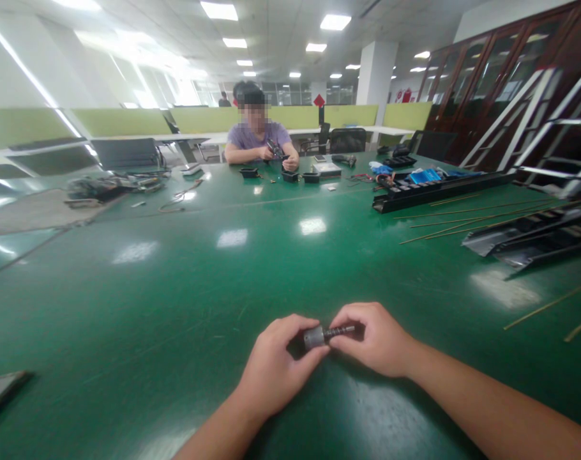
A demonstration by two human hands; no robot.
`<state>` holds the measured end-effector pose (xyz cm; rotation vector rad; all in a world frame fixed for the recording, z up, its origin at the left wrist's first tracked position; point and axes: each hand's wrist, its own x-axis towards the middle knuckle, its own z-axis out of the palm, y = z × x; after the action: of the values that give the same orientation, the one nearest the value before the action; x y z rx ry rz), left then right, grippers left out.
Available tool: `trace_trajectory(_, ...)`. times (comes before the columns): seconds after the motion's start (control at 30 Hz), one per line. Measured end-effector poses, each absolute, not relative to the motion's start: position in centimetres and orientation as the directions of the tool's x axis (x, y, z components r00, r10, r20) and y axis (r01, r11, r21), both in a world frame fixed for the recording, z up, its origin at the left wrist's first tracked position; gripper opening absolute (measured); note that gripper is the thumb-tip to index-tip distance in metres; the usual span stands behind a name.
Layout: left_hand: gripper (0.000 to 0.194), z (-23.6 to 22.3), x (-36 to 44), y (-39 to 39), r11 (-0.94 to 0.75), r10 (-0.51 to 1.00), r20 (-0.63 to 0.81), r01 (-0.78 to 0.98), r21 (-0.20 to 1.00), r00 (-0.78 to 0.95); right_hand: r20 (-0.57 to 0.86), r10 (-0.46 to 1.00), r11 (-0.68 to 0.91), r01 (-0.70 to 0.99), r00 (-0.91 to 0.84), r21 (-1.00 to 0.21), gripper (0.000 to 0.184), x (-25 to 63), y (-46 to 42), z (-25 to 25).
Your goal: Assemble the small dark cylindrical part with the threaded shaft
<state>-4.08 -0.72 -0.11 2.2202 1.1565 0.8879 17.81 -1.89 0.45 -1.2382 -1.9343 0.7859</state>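
Near the front of the green table, both hands are on a small grey metal cylinder with a thin ridged shaft (314, 337), whose exact kind I cannot make out. My left hand (277, 361) grips the thick cylindrical end between thumb and fingers. Around the shaft side, close to the collar, the thumb and fingers of my right hand (374, 338) are closed. The piece lies roughly level, its shaft pointing right. Part of the shaft is hidden by the right fingers.
Across the green table (185, 287) sits a person (256, 134) handling a dark device, with several small black boxes (290, 176) in front. To the right lie black metal channels (534, 236) and thin rods (463, 227). A flat dark-edged object (6, 390) is at the near left.
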Motion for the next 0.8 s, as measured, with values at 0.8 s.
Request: trace_trajectory(0.8, 0.026, -0.07, -4.17, -0.63, -0.533, 0.838, 0.338, 0.507, 0.677, 0.429, 0.229, 0.928, 0.353, 0.497, -0.294, -0.792, 0.006, 17.93, -1.96, 0.55)
